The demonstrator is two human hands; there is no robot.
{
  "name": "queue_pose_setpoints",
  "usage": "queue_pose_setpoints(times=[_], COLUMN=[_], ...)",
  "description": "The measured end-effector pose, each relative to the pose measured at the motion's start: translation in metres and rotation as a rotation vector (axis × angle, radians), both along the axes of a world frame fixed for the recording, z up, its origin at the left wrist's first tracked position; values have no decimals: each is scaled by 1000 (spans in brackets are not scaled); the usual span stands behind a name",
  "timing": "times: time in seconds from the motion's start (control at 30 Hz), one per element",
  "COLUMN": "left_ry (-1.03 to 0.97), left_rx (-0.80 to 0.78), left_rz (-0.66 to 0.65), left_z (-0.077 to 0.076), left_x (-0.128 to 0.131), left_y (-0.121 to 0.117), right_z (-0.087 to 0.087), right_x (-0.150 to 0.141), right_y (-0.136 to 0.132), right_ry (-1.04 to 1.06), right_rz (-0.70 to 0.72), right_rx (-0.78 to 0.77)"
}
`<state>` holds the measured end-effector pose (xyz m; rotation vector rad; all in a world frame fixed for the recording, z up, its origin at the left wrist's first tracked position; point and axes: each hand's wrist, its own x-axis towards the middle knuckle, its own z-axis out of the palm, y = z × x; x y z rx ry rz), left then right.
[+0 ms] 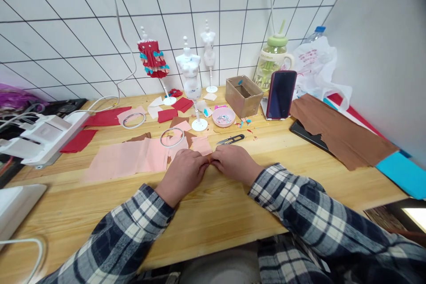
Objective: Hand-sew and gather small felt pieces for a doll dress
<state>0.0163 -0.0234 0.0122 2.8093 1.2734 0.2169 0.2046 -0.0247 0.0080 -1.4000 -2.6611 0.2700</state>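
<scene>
My left hand (186, 171) and my right hand (234, 163) meet over the front middle of the table, fingertips pinched closed against each other. A tiny brownish edge shows between them; the fingers hide the rest, so I cannot make out what it is. Just beyond my right hand lie black-handled thread snips (230, 140). Pink fabric pieces (202, 145) are spread behind my left hand, and a longer pink strip (128, 159) runs off to the left. On the pink and brown scraps rests a metal ring (172, 137).
Behind stand two white dress forms (188, 69) and a form in a red ruffled dress (153, 60). A pink bowl of beads (223, 116), cardboard box (244, 96), propped phone (282, 95) and green-lidded jug (271, 60) are further back. Brown fabric (342, 131) lies right, a power strip (46, 135) left.
</scene>
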Motion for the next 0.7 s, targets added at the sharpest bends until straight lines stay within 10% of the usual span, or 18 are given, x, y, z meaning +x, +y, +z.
queue_pose_setpoints(times=[0.7], left_ry=[-55], left_rx=[7], left_rz=[-33], left_z=[-3], left_x=[-3], left_y=[3], right_z=[-1], right_x=[-1], right_y=[-3], right_ry=[-14], right_rz=[3], right_rx=[54])
